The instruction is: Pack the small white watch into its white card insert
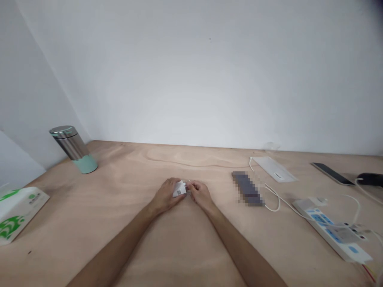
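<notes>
I have the white plug adapter [179, 189] pinched between my left hand [166, 196] and right hand [202, 194], fingers [194, 186] narrow on it above the desk [191, 247], its long axis running crosswise, its body nearer my left hand.

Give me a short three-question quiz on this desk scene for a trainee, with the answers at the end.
1. What do the left hand and right hand hold together? A) a pen B) a white plug charger C) a spoon
2. True or false: a white power strip with blue switches lies on the wooden table, to the right of the hands.
3. Fill in the blank: the steel and mint-green tumbler stands to the ____ of the hands.

Key: 1 B; 2 true; 3 left.
</notes>
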{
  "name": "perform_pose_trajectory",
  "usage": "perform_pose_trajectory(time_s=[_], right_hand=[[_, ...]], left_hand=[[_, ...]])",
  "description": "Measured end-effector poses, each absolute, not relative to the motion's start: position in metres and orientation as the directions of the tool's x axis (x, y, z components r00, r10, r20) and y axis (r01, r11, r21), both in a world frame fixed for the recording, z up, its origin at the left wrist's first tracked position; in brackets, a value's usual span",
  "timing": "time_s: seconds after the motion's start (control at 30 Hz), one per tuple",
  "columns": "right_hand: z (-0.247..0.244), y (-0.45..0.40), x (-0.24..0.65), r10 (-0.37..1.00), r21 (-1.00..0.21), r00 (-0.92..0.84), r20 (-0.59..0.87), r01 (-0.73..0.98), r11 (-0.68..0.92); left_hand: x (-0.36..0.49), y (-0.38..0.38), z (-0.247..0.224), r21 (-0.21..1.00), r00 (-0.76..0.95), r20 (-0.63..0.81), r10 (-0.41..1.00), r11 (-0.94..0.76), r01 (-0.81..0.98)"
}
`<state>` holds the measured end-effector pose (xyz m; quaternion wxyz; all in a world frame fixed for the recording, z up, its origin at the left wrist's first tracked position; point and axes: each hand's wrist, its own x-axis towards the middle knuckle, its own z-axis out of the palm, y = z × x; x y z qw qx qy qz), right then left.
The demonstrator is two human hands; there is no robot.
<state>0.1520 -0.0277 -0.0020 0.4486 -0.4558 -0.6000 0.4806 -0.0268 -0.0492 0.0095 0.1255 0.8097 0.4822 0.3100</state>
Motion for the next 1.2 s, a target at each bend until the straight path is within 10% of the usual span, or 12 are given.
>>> perform_pose_trajectory(time_s=[0.4,0.73,1.2], right_hand=[[0.004,-0.035,0.151,0.854,-0.77,-0.376,0.36,0.397,0.5],[-0.013,-0.023,0.152,0.972,-0.951,-0.049,0.231,0.202,0.236],[-0.014,-0.024,0.149,0.966,-0.976,-0.153,0.21,-0.087,0.199]], left_hand=[[-0.029,-0.045,0.004,0.565,0.326,0.397,0.858,-0.509,0.65],[-0.027,-0.05,0.014,0.43,0.382,0.38,0.842,-0.527,0.733],[-0.029,-0.043,0.01,0.355,0.364,0.399,0.841,-0.508,0.785]])
